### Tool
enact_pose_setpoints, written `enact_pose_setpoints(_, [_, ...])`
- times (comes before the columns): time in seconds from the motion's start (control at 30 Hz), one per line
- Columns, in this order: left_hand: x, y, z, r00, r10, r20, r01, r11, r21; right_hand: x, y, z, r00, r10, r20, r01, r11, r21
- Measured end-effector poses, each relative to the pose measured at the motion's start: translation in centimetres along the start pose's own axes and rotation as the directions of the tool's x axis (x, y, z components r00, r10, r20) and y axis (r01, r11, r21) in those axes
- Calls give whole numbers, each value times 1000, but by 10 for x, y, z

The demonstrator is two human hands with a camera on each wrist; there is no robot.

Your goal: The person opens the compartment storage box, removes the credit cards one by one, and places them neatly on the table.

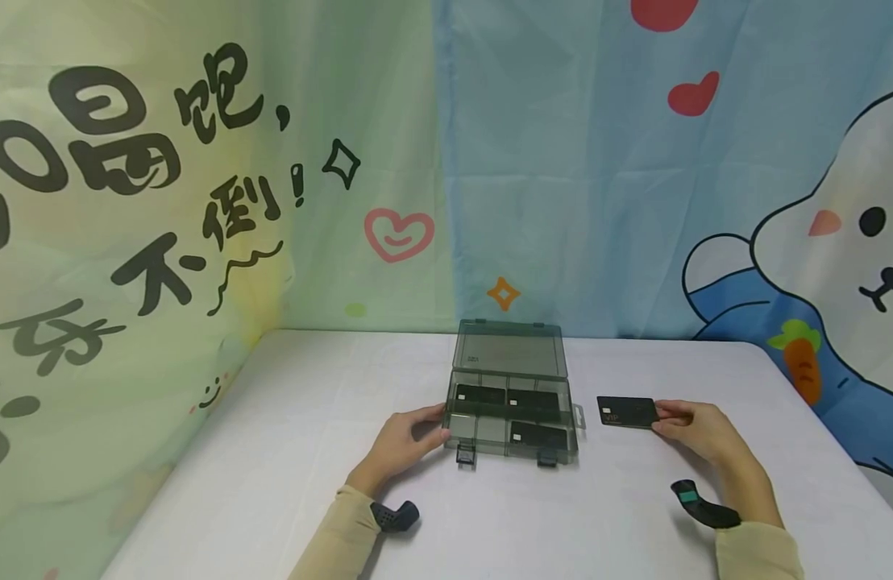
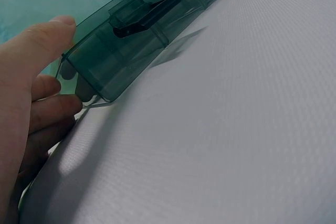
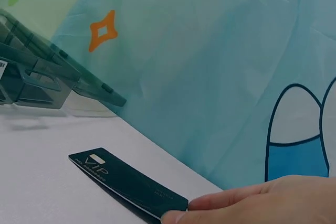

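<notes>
A translucent grey-green plastic storage box [image 1: 492, 425] stands on the table with its lid [image 1: 510, 351] raised at the back. Black cards lie in three of its compartments: a back left card [image 1: 479, 395], a back right card [image 1: 533, 401] and a front right card [image 1: 537, 435]. My left hand [image 1: 409, 441] grips the box's left side, thumb near the top edge and fingers lower down, as the left wrist view shows. To the right of the box, my right hand [image 1: 700, 431] pinches the right end of a black VIP card [image 3: 126, 182]. In the right wrist view, the card is tilted slightly off the table.
The box's front latches [image 1: 546, 458] hang unfastened toward the table's front. A white cloth covers the table [image 1: 330, 387]. Behind it hangs a printed curtain [image 1: 526, 161], with another printed sheet [image 1: 127, 242] along the left side.
</notes>
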State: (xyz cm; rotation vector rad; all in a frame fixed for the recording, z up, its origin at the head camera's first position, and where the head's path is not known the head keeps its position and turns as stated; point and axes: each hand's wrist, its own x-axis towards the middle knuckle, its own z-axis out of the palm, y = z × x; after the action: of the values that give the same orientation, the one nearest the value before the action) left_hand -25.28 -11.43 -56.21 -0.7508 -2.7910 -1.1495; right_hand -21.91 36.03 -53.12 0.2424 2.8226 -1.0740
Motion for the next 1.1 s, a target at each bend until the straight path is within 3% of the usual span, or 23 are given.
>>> enact_pose_setpoints(0.37, [-1,2,-2,1000,4,-2,-4,1000,-8,0,-5,-3,1000,-5,2,5,998,-66])
enact_pose_setpoints(1.1, [-1,1,-1,1000,-2,-1,2,1000,-2,-3,-11,-5,999,33,27,-31,997,-69])
